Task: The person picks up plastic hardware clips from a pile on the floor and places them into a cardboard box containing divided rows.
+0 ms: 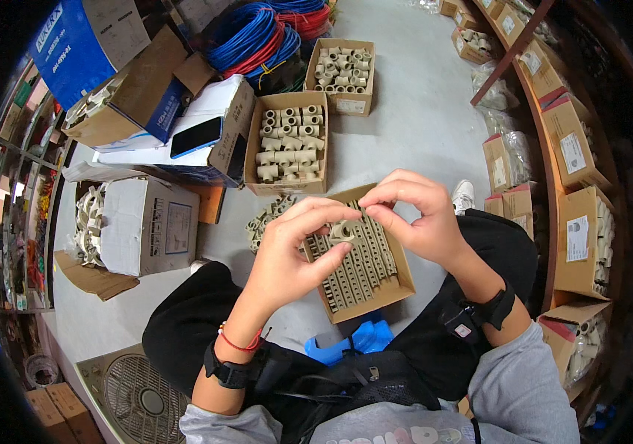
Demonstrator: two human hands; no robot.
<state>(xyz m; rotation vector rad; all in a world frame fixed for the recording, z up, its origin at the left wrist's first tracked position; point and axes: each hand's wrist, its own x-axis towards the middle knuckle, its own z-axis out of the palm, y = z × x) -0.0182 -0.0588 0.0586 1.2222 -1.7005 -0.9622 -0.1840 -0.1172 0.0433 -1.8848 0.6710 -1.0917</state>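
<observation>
My left hand (300, 247) is over a cardboard box (400, 297), with a beige plastic pipe clip (343, 231) between its thumb and forefinger. My right hand (419, 213) is just to the right, its thumb and forefinger close together near the left forefinger's tip. Whether anything small sits between those right fingertips cannot be seen. Below both hands, long rows of similar beige clips (352, 277) fill the box, packed side by side. A loose heap of beige clips (266, 219) lies on the floor beside the box, partly hidden by my left hand.
Two open cartons of beige pipe fittings (325, 150) (369, 102) stand ahead. At left are a white carton (147, 227), a smartphone (197, 137) on a box and a box fan (133, 388). Shelves with cartons (577, 155) line the right. A blue object (350, 344) lies between my legs.
</observation>
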